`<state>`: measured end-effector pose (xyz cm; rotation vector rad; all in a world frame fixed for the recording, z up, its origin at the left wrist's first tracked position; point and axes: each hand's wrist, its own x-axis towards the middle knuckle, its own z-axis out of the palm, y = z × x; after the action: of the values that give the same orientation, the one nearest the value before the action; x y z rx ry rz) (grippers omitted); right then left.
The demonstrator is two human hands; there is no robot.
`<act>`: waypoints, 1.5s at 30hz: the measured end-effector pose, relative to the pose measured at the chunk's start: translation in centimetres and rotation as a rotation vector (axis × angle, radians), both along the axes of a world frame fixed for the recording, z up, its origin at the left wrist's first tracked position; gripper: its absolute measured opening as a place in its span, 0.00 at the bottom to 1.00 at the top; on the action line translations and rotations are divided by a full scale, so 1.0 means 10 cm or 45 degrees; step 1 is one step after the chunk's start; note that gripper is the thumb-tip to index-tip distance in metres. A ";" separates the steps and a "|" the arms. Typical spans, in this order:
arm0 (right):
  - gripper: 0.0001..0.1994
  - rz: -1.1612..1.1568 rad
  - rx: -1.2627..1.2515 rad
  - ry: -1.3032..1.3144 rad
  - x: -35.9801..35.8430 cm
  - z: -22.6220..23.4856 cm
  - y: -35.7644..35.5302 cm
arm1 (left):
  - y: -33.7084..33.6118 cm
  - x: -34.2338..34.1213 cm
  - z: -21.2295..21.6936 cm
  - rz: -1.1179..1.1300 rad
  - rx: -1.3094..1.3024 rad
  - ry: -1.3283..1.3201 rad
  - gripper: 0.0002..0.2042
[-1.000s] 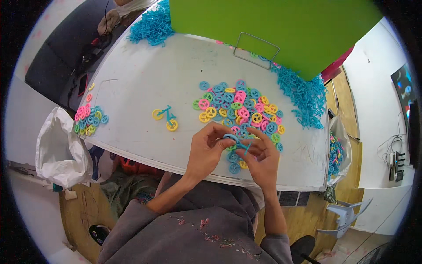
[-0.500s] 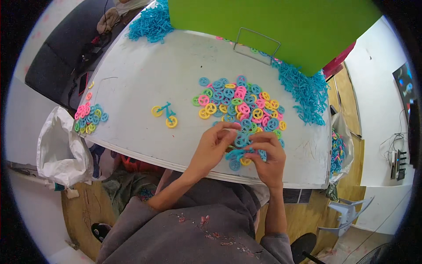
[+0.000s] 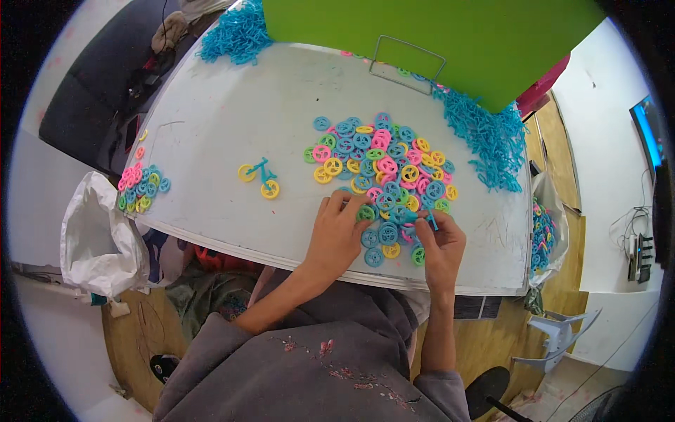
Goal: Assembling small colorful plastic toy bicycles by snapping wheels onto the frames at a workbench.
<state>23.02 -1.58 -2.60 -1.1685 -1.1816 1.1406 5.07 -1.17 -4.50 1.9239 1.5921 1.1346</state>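
My left hand (image 3: 337,231) rests at the near-left side of a heap of small plastic wheels (image 3: 376,153) in blue, pink, yellow and green. Its thumb and fingers close on a green wheel (image 3: 365,213). Over the near-right part of the heap, my right hand (image 3: 443,254) pinches a blue toy bicycle frame (image 3: 430,220), partly hidden by the fingers. To the left on the white table (image 3: 218,190) lies a toy bicycle (image 3: 263,176) with a blue frame and two yellow wheels.
Blue frame pieces lie in piles at the far left (image 3: 235,34) and far right (image 3: 485,144). A green board (image 3: 422,42) stands at the back. Loose wheels (image 3: 144,186) lie by the left edge, beside a white bag (image 3: 91,232). Another bag with colored pieces (image 3: 543,235) hangs right.
My hands have drawn apart. The right one has moved slightly right and turned the blue frame upward; the left one has come onto the green wheel.
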 end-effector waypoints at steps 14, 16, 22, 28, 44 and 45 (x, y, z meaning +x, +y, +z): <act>0.09 -0.141 0.114 -0.349 -0.07 -0.03 -0.02 | 0.19 -0.02 -0.06 0.030 0.056 -0.083 0.11; 0.09 -0.152 0.122 -0.418 -0.04 -0.03 -0.01 | 0.18 -0.05 0.02 0.024 0.070 -0.023 0.12; 0.08 -0.172 0.042 -0.310 -0.07 -0.02 0.01 | 0.16 -0.01 0.03 0.030 0.114 0.067 0.13; 0.07 -0.098 0.176 -0.619 -0.05 0.02 0.02 | 0.14 -0.04 0.14 0.045 -0.057 -0.392 0.11; 0.12 0.038 0.349 -0.717 -0.18 0.09 0.01 | 0.12 0.01 0.11 -0.213 -0.459 -1.063 0.05; 0.11 0.057 0.346 -0.712 -0.19 0.11 0.00 | 0.11 0.01 0.13 -0.212 -0.459 -1.063 0.05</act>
<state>21.15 -1.54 -1.52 -1.2898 -1.7331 0.6651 5.15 -0.06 -3.21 1.0926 1.0486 1.2378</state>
